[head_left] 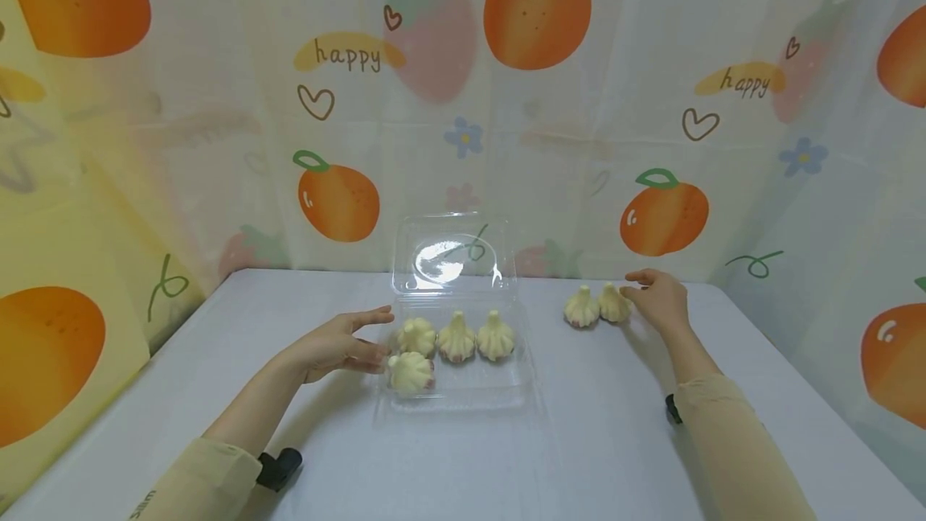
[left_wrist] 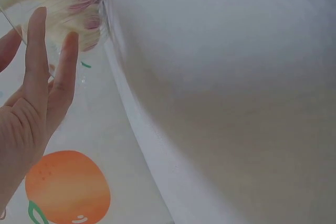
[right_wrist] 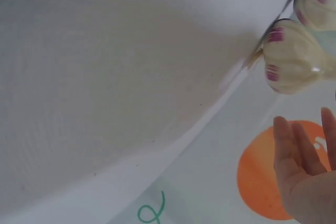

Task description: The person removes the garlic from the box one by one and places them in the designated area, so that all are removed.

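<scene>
A clear plastic clamshell box point(head_left: 481, 386) stands on the table, its lid point(head_left: 499, 244) raised at the back. Three garlic bulbs point(head_left: 456, 338) line its back row, and another garlic bulb point(head_left: 410, 373) lies tilted at the front left. My left hand point(head_left: 334, 346) rests at the box's left side, fingers extended; the left wrist view shows these fingers point(left_wrist: 37, 51) against the clear wall. To the right of the box, two garlic bulbs point(head_left: 581, 308) stand side by side. My right hand point(head_left: 661, 302) is beside the right-hand garlic bulb point(right_wrist: 291, 59), with straight fingers a little apart from it.
The white table point(head_left: 600, 441) ends at a fruit-print curtain point(head_left: 564, 119) close behind the box and bulbs. A yellow-tinted curtain point(head_left: 65, 248) hangs on the left. Each sleeve carries a black wrist device point(head_left: 280, 469).
</scene>
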A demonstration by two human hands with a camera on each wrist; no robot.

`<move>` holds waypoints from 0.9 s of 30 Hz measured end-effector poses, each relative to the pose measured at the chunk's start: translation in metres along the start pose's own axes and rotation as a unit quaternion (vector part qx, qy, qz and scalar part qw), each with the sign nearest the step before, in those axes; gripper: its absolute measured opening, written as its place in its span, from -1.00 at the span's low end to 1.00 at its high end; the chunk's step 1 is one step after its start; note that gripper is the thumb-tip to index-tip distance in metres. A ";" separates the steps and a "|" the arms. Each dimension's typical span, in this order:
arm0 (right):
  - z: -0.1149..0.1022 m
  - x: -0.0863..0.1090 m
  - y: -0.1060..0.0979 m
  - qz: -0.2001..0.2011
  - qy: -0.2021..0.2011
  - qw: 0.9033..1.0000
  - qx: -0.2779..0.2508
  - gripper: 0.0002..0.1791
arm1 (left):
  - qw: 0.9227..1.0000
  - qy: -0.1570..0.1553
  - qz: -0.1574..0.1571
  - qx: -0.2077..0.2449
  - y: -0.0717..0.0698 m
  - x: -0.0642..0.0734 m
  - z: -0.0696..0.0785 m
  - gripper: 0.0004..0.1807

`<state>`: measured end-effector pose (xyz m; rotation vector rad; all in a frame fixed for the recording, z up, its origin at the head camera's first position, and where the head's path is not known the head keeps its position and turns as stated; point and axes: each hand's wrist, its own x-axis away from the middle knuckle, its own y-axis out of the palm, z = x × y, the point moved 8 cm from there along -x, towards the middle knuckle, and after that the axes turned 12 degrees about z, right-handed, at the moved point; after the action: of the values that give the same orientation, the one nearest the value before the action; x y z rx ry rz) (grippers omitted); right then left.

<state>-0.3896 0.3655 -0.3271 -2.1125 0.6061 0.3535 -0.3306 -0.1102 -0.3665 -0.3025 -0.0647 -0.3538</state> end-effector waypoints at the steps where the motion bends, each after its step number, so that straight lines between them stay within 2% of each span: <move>1: -0.001 -0.001 -0.002 0.011 -0.003 1.000 -0.005 -0.58 | 1.000 0.000 0.000 -0.001 0.000 0.000 0.000 -0.13; 8: -0.019 -0.006 -0.018 0.090 0.018 0.993 -0.078 -0.60 | 1.000 -0.003 0.006 -0.008 -0.001 -0.002 -0.001 -0.15; 12: -0.040 -0.007 -0.018 0.101 0.009 0.986 -0.132 -0.63 | 1.000 -0.005 0.008 -0.008 -0.003 -0.002 -0.003 -0.17; 19: -0.088 0.010 0.000 0.057 -0.053 0.979 -0.186 -0.69 | 1.000 -0.003 0.007 -0.007 -0.003 0.000 -0.004 -0.17; 24: -0.130 0.037 0.022 -0.009 -0.093 0.972 -0.214 -0.67 | 1.000 -0.011 0.008 -0.010 -0.003 0.001 -0.006 -0.17; 27: -0.152 0.052 0.033 -0.050 -0.103 0.966 -0.232 -0.65 | 1.000 -0.006 0.002 -0.014 -0.002 -0.003 -0.001 -0.17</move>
<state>-0.3598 0.2094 -0.2867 -2.4963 0.3094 0.7027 -0.3340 -0.1109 -0.3675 -0.3321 -0.0700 -0.3485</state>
